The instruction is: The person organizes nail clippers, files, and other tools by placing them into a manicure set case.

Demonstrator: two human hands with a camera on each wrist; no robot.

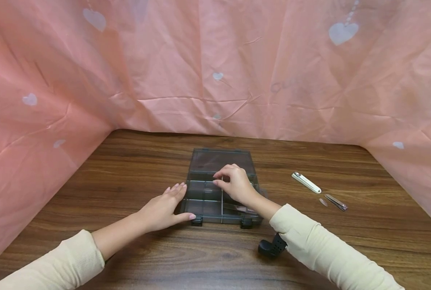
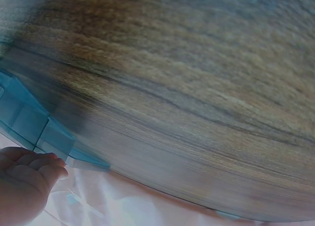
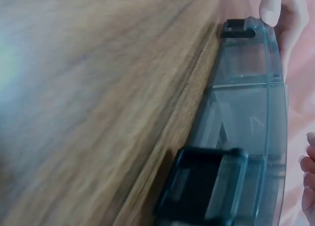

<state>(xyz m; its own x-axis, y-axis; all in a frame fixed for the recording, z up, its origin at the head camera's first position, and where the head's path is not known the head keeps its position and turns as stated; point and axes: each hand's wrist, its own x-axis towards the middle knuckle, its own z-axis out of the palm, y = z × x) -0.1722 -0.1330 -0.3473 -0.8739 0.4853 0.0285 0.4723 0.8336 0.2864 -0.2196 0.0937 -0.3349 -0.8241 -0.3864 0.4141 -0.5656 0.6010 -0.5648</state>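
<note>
Pink cloth [image 1: 179,60] (heart-printed), wooden table [image 1: 139,161]

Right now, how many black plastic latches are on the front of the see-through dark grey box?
2: the left latch, toward the front's left end beside the left hand; the right latch, toward its right end.

The left forearm [image 1: 119,235] reaches forward and inward; the left hand [image 1: 165,207] shows its back, with the fingers [image 1: 175,188] extended and the thumb spread apart. The right hand [image 1: 236,186] has bent fingers, with the thumb tip near the index fingertip.
</note>
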